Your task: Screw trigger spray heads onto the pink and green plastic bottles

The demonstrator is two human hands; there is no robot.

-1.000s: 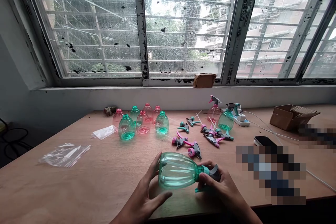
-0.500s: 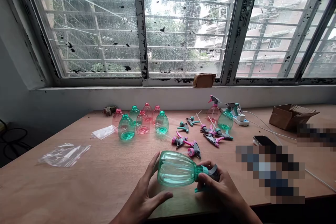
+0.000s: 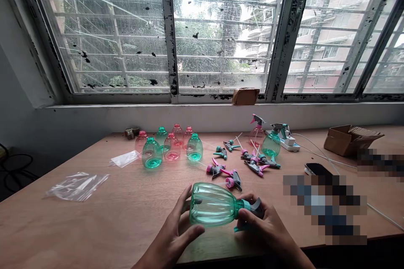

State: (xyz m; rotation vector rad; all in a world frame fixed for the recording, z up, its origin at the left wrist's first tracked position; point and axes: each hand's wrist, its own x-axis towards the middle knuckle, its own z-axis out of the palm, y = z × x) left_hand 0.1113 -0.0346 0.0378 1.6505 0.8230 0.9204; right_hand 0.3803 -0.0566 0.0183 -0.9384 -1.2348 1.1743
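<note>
A green spray bottle (image 3: 214, 205) lies sideways in the air above the table's near edge, its base to the left. Around its collar and dark grey trigger head (image 3: 257, 208), the fingers of my right hand (image 3: 263, 222) are closed. My left hand (image 3: 178, 227) cups the base, with the thumb at the lower front edge and the fingers behind, partly seen through the plastic. Just beyond the bottle lie loose pink-and-grey trigger heads (image 3: 234, 180). More trigger heads, green and pink (image 3: 255, 164), are heaped farther back.
Several green and pink bottles without heads (image 3: 152, 153) stand at back left. Two bottles with heads, one pink (image 3: 257, 134) and one green (image 3: 271, 143), stand near a power strip (image 3: 290, 146). Plastic bags (image 3: 78, 185) lie left; a phone (image 3: 318, 170) and cardboard box (image 3: 350, 141) are right.
My left hand has closed in on the bottle's base, its fingers and thumb drawing nearer together around it. My right hand keeps its hold on the collar and head.
</note>
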